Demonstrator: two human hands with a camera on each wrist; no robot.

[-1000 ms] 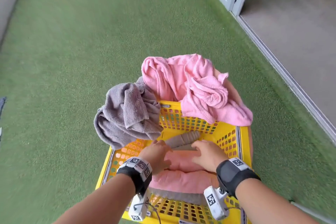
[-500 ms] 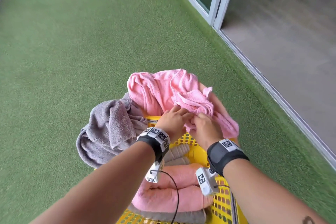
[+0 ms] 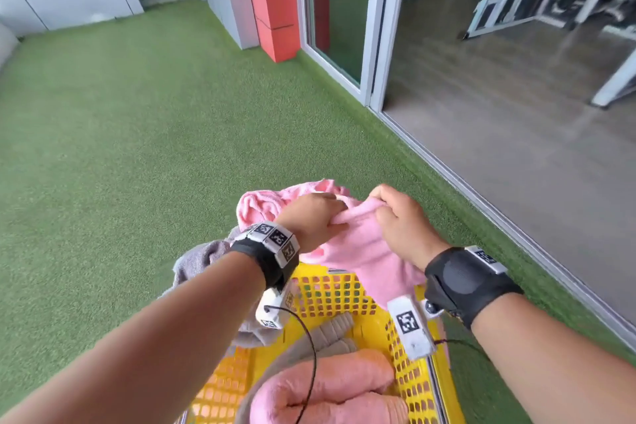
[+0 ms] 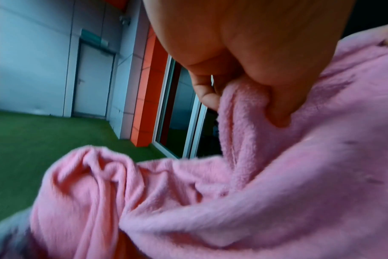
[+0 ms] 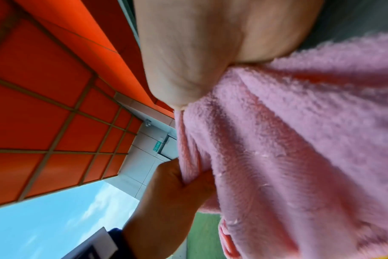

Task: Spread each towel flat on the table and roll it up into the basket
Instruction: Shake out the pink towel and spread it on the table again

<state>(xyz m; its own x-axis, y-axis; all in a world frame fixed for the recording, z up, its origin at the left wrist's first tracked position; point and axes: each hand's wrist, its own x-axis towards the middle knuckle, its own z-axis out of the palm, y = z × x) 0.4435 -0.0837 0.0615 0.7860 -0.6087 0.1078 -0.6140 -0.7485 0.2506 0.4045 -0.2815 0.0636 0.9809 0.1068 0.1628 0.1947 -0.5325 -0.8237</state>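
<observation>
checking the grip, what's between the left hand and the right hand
A short bunched stretch of the pink towel, pinched by the left hand and the right hand. The head view shows it best.

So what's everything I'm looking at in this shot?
loose pink towel: one, pink, lifted over the basket's far rim, gripped by both hands
loose grey towel: one, grey, draped over the basket's left rim
basket: one, yellow, on the turf below the arms
rolled pink towels: apparently two, pink, inside the basket
rolled grey towel: one, grey, inside, beyond the pink rolls
turf: green, covering the ground
pillar: one, orange, by the glass door
left hand: pinching the pink towel
right hand: gripping the pink towel
</observation>
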